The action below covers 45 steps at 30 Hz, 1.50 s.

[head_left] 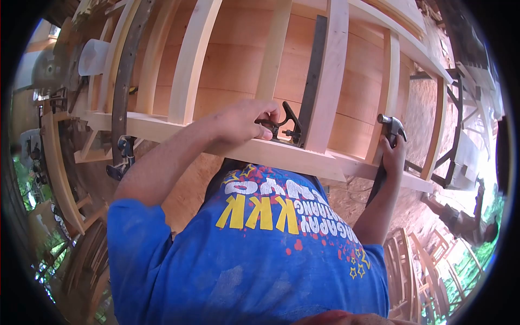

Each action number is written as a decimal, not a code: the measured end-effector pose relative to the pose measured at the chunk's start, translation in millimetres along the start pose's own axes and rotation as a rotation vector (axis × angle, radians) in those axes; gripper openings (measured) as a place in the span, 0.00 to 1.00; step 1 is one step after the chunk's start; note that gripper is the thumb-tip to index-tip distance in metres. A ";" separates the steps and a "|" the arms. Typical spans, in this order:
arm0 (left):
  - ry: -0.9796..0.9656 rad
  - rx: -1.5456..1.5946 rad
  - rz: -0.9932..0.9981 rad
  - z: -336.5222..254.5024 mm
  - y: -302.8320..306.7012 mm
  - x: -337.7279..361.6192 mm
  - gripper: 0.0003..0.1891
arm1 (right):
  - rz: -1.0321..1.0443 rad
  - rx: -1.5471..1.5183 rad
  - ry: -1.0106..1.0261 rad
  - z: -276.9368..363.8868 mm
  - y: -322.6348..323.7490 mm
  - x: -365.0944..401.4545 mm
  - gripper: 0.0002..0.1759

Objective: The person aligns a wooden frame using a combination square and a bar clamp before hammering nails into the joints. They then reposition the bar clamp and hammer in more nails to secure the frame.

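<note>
My left hand point(250, 120) reaches over the near rail of a pale wooden frame point(238, 142). Its fingers are bent around a dark metal tool point(292, 120) with a curved arm and a small screw, which sits against the rail; I cannot make out its exact kind. On the right, my right hand point(394, 154) is closed around a claw hammer point(391, 120), head up, beside the right end of the same rail. A dark flat bar point(314, 76) runs along one slat point(329, 76), close to the metal tool.
Several slats cross the frame above reddish wooden boards point(227, 65). At left, a long dark bar clamp point(125, 70) with a blue end point(124, 154) spans the frame. More wooden frames point(417, 271) stand at lower right, and another person point(466, 219) is at far right.
</note>
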<state>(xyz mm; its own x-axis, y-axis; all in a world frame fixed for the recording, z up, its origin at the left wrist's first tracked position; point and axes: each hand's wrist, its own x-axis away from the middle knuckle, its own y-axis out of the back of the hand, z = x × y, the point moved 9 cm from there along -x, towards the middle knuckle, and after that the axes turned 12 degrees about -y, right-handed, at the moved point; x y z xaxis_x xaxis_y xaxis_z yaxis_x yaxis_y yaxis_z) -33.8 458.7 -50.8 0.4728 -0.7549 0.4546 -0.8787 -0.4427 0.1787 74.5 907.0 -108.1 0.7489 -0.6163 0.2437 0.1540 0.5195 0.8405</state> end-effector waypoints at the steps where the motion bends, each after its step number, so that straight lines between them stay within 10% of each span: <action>1: -0.003 0.001 0.000 -0.3 -0.1 0.1 0.13 | -0.001 0.008 0.008 -0.2 -0.1 -0.5 0.20; 16: -0.077 -0.043 -0.025 -4.8 0.9 -0.2 0.13 | 0.133 0.116 -0.081 -7.9 -3.4 -10.3 0.27; 21: -0.143 0.013 -0.072 -7.7 5.8 3.8 0.11 | -0.130 0.306 -0.050 62.3 56.7 11.7 0.32; 23: -0.238 0.286 -0.141 -4.8 12.6 -2.1 0.10 | -0.107 -0.275 0.142 96.9 65.9 13.8 0.28; 33: -0.735 1.364 0.165 -68.1 -25.6 26.6 0.12 | 1.056 -1.140 0.509 344.4 -51.8 189.3 0.35; 37: -0.457 1.213 -0.012 -35.9 -28.2 48.9 0.13 | 1.121 -1.144 0.575 362.8 -70.2 204.2 0.25; 39: -0.217 0.963 -0.143 -14.2 -7.8 73.4 0.14 | 1.050 -1.085 0.297 361.0 -81.6 198.1 0.19; 41: -0.166 0.528 -0.341 5.4 26.2 100.2 0.15 | 0.760 -0.820 0.316 377.1 -83.1 190.9 0.10; 45: -0.326 -0.152 -0.682 1.6 119.7 193.3 0.17 | 0.823 -0.578 0.142 362.2 -132.2 174.0 0.09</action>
<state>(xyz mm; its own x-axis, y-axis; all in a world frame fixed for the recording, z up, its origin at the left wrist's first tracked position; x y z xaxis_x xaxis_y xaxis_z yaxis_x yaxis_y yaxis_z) -47.4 259.1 57.0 0.8882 -0.4532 -0.0748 -0.3738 -0.8078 0.4557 -49.0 516.7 -1.5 0.8266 0.1186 0.5501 -0.1843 0.9807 0.0654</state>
